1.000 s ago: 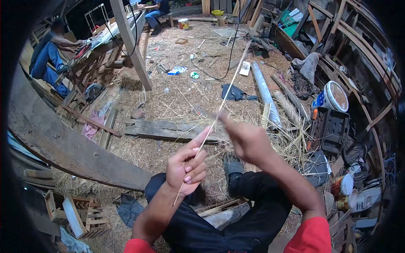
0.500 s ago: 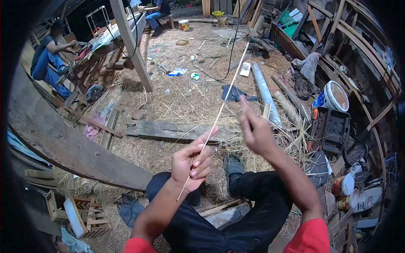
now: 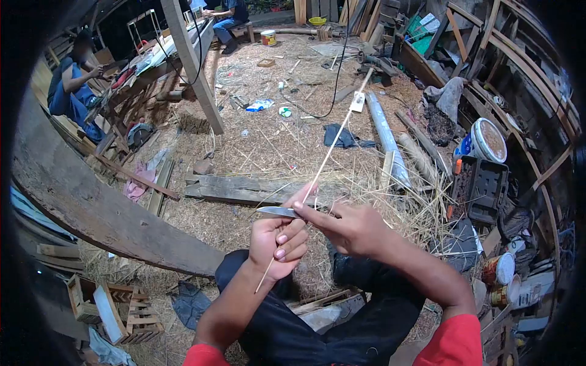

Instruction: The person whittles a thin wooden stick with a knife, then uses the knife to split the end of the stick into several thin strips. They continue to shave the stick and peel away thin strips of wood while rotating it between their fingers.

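Note:
A long, thin pale strip (image 3: 337, 138), like split bamboo or wood, slants up and away from my left hand (image 3: 280, 242). The fingers of that hand are wrapped round its lower part, and the short bottom end pokes out near the wrist. My right hand (image 3: 348, 228) is closed on a knife (image 3: 278, 211), whose blade points left across the strip just above my left thumb. Its index finger lies along the back of the blade, and the handle is hidden in the palm.
A heavy wooden beam (image 3: 244, 190) lies across the ground ahead. Straw and shavings cover the floor. To the right are a grey pipe (image 3: 387, 137), a white bucket (image 3: 488, 140) and an open black case (image 3: 482, 189). One person (image 3: 76, 88) sits at the left, another (image 3: 227, 21) farther back.
My right hand has come down and left from beside the strip, bringing the knife blade against it near my left thumb. The left hand keeps its hold; the strip's far end has shifted slightly right.

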The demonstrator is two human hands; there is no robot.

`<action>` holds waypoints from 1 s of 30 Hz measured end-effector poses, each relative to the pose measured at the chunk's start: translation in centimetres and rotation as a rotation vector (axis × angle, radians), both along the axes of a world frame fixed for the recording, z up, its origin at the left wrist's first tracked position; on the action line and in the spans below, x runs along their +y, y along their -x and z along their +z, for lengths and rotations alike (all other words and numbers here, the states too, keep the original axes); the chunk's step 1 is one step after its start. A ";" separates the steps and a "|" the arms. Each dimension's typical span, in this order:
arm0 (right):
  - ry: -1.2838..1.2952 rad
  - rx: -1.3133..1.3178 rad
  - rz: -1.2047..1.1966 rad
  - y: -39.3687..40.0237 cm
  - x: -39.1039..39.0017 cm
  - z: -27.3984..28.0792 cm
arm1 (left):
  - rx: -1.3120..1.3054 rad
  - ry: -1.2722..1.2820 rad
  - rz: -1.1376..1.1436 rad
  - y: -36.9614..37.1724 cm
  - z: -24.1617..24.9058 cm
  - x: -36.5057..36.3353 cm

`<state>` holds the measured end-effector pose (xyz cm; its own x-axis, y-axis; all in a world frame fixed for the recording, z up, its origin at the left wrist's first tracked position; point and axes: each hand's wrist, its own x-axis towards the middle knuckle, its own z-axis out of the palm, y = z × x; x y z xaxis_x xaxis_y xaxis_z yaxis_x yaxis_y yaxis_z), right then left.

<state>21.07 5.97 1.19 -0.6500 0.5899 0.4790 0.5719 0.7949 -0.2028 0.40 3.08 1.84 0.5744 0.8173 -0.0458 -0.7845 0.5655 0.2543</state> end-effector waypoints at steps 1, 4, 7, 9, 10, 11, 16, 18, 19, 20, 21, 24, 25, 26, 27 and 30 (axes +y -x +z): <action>0.020 0.018 -0.025 0.1 0.2 -0.1 | -0.010 0.012 -0.001 0.1 0.2 -0.2; 0.132 0.267 -0.113 -1.0 2.8 0.2 | -0.007 -0.062 -0.072 0.5 0.4 -0.7; 0.221 0.463 -0.259 -3.0 5.3 -0.9 | -0.050 -0.019 -0.115 0.5 0.0 -0.8; 0.229 0.472 -0.309 -4.0 6.1 -1.7 | -0.036 -0.010 -0.122 0.7 -0.4 -0.5; 0.221 0.482 -0.306 -4.1 6.2 -1.7 | 0.014 -0.028 -0.104 0.7 -0.3 -0.4; 0.188 0.506 -0.249 -3.9 6.0 -1.9 | 0.065 -0.046 -0.086 0.7 -0.2 -0.2; 0.175 0.288 0.071 -0.9 1.7 -0.1 | 0.094 -0.032 -0.020 0.5 0.3 0.2; 0.151 0.149 0.030 -0.5 0.6 0.5 | 0.065 -0.043 -0.012 0.5 0.2 0.2; 0.138 0.080 0.007 -0.4 0.3 0.7 | 0.039 -0.044 -0.026 0.6 -0.1 0.2; 0.122 0.129 -0.008 -0.3 0.5 0.4 | 0.011 -0.046 -0.040 0.7 -0.4 0.3; 0.106 0.174 -0.022 -0.3 0.9 0.0 | -0.021 -0.047 -0.054 0.7 -0.6 0.3; 0.069 0.113 -0.069 -0.2 0.5 0.0 | -0.003 -0.046 -0.042 0.5 -0.4 0.5; 0.041 0.043 -0.071 -0.2 0.0 0.2 | 0.009 -0.022 -0.027 0.4 -0.3 0.3; 0.011 -0.027 -0.075 -0.2 -0.4 0.7 | 0.026 -0.023 -0.032 0.3 -0.2 0.2; 0.044 -0.039 -0.089 -0.2 -0.7 1.4 | 0.042 -0.023 -0.035 0.3 -0.2 0.0; 0.165 0.424 -0.149 -1.3 2.4 0.9 | 0.082 -0.114 -0.085 0.4 0.5 -0.6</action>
<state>22.41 8.33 2.04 -0.3200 0.7523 0.5759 0.5163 0.6481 -0.5598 -0.02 2.48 2.30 0.6398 0.7685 -0.0055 -0.7090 0.5929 0.3818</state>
